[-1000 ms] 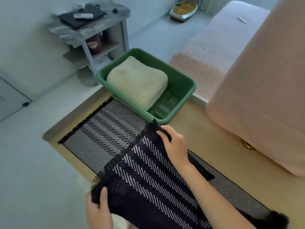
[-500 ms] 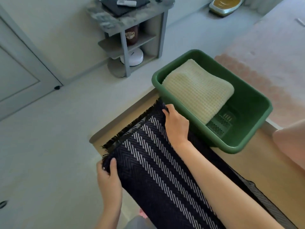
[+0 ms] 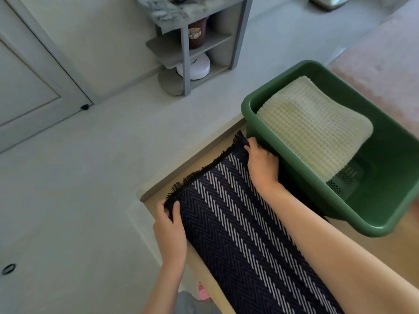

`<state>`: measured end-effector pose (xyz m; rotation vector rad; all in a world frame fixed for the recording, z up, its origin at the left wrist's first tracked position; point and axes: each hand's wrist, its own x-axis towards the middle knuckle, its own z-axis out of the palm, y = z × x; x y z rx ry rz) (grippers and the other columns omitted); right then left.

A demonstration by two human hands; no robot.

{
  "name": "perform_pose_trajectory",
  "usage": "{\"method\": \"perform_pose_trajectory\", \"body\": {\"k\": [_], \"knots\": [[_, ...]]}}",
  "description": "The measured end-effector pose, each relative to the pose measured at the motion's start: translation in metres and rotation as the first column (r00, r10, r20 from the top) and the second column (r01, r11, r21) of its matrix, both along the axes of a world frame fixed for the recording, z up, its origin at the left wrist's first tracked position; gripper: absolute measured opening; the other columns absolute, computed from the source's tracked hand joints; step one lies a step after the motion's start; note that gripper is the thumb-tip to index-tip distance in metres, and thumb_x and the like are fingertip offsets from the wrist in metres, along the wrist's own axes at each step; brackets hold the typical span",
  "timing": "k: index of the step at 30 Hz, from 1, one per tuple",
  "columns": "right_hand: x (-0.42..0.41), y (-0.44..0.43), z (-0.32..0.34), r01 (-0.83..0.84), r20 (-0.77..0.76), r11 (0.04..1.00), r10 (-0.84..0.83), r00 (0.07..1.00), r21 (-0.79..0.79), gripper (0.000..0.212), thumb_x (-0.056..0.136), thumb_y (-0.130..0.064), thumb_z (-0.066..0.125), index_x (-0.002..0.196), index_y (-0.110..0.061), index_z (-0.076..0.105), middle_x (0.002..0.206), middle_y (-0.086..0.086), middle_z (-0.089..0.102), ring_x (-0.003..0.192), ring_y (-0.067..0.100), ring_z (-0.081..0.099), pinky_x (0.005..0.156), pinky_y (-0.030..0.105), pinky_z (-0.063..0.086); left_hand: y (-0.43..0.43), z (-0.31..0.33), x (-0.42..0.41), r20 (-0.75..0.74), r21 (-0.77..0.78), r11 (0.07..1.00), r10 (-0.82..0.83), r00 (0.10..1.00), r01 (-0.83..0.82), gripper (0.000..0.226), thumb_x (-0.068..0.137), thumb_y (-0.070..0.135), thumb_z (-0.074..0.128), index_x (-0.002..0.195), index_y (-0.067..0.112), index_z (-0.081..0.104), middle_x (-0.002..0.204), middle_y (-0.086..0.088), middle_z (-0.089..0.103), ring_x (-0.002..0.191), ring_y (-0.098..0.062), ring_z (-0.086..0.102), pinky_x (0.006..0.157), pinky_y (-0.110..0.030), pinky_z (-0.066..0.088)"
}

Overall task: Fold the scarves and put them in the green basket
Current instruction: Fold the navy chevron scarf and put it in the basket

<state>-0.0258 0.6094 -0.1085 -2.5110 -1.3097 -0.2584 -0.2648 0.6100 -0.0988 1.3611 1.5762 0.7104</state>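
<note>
Roughly halfway seemed a fair reading of the job. One cream scarf (image 3: 313, 130) already lay folded into a thick pad inside the green basket (image 3: 340, 214), pressed toward its far wall, with bare perforated floor showing beside it. The dark herringbone scarf (image 3: 238, 234) was out of the basket, spread along the wooden table (image 3: 403, 252) with its fringed end squared near the table's far edge and its length running off the bottom of the view. The left hand (image 3: 170, 232) pinched the near fringed corner, thumb on top of the cloth and the other fingers tucked beneath it. The right hand (image 3: 263, 168) held the far corner with its fingers curled over the cloth's edge, close against the basket's outer wall; whether it touched the plastic could not be told. Whether the end being held was a single layer or one already doubled over another was not clear either. By my judgement the dark scarf was too long a strip to fit, so it needed further folding down to about the size of the cream one before being lifted in, into the free space or on top.
</note>
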Motion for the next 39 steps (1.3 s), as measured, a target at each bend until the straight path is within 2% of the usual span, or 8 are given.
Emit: {"method": "perform_pose_trajectory", "body": {"k": [6, 14, 18, 21, 24, 28, 31, 39], "knots": [[0.006, 0.009, -0.025, -0.044, -0.056, 0.986, 0.035, 0.998, -0.158, 0.017, 0.089, 0.003, 0.057, 0.105, 0.000, 0.056, 0.092, 0.016, 0.064, 0.079, 0.030, 0.062, 0.047, 0.032, 0.038, 0.007, -0.011, 0.001, -0.102, 0.009, 1.000, -0.019, 0.995, 0.020, 0.023, 0.098, 0.025, 0.051, 0.115, 0.011, 0.055, 0.085, 0.007, 0.059, 0.071, 0.002, 0.052, 0.056, -0.009, 0.037], [0.009, 0.007, -0.030, -0.080, -0.024, 0.983, 0.077, 0.997, -0.162, 0.046, 0.082, 0.003, 0.067, 0.125, 0.001, 0.050, 0.096, 0.017, 0.062, 0.072, 0.030, 0.062, 0.047, 0.029, 0.039, 0.004, -0.016, -0.008, -0.161, 0.072, 0.995, -0.051, 0.986, 0.063, 0.027, 0.096, 0.025, 0.054, 0.119, 0.012, 0.052, 0.100, -0.001, 0.062, 0.085, -0.016, 0.058, 0.071, -0.021, 0.042], [-0.006, -0.007, -0.019, -0.158, -0.028, 0.983, 0.156, 0.987, -0.093, 0.047, 0.091, -0.008, 0.059, 0.135, 0.000, 0.044, 0.132, 0.019, 0.052, 0.115, 0.033, 0.055, 0.095, 0.043, 0.048, 0.003, -0.015, -0.015, -0.234, 0.182, 0.980, -0.036, 0.972, 0.080, 0.036, 0.090, 0.017, 0.062, 0.122, 0.012, 0.047, 0.109, -0.001, 0.049, 0.086, -0.014, 0.050, 0.077, -0.028, 0.045], [-0.029, -0.040, -0.010, -0.197, -0.115, 0.979, 0.189, 0.975, -0.056, 0.047, 0.098, -0.016, 0.049, 0.142, -0.004, 0.038, 0.150, 0.015, 0.035, 0.137, 0.028, 0.035, 0.114, 0.042, 0.026, -0.003, -0.016, -0.015, -0.390, 0.331, 0.922, -0.061, 0.919, 0.201, 0.033, 0.086, 0.010, 0.064, 0.117, 0.007, 0.055, 0.117, -0.008, 0.048, 0.108, -0.022, 0.045, 0.095, -0.033, 0.038], [-0.057, -0.092, -0.013, -0.216, -0.193, 0.969, 0.191, 0.962, -0.120, 0.053, 0.102, -0.033, 0.034, 0.148, -0.009, 0.028, 0.157, 0.009, 0.020, 0.144, 0.022, 0.022, 0.118, 0.039, 0.017, -0.019, -0.022, -0.001, -0.414, 0.364, 0.810, -0.302, 0.859, 0.460, 0.025, 0.095, 0.013, 0.052, 0.120, 0.012, 0.059, 0.131, -0.003, 0.049, 0.128, -0.018, 0.039, 0.110, -0.036, 0.029], [-0.073, -0.159, -0.025, -0.172, -0.229, 0.947, 0.110, 0.967, -0.272, 0.063, 0.101, -0.049, 0.021, 0.153, -0.014, 0.014, 0.161, 0.006, 0.007, 0.147, 0.021, 0.008, 0.117, 0.039, 0.010, -0.039, -0.044, 0.012, -0.570, 0.221, 0.597, -0.562, 0.599, 0.771, 0.051, 0.099, 0.034, 0.031, 0.147, 0.019, 0.034, 0.157, -0.003, 0.023, 0.147, -0.016, 0.012, 0.118, -0.039, 0.009], [-0.067, -0.192, -0.033, -0.117, -0.223, 0.921, 0.034, 0.974, -0.371, 0.066, 0.099, -0.055, 0.018, 0.153, -0.017, 0.012, 0.161, 0.006, 0.004, 0.148, 0.024, 0.004, 0.116, 0.042, 0.011, -0.043, -0.057, 0.010, -0.688, 0.123, 0.551, -0.552, 0.471, 0.826, 0.057, 0.100, 0.042, 0.025, 0.152, 0.018, 0.022, 0.160, -0.004, 0.014, 0.148, -0.018, 0.007, 0.119, -0.042, 0.005], [-0.061, -0.220, -0.028, -0.079, -0.226, 0.889, -0.029, 0.974, -0.451, 0.063, 0.099, -0.059, 0.017, 0.153, -0.026, 0.014, 0.161, 0.004, 0.008, 0.147, 0.034, 0.005, 0.114, 0.055, 0.013, -0.053, -0.059, 0.009, -0.761, 0.075, 0.551, -0.507, 0.405, 0.831, 0.060, 0.098, 0.046, 0.022, 0.151, 0.019, 0.025, 0.159, -0.006, 0.017, 0.147, -0.022, 0.012, 0.118, -0.047, 0.005]]}}
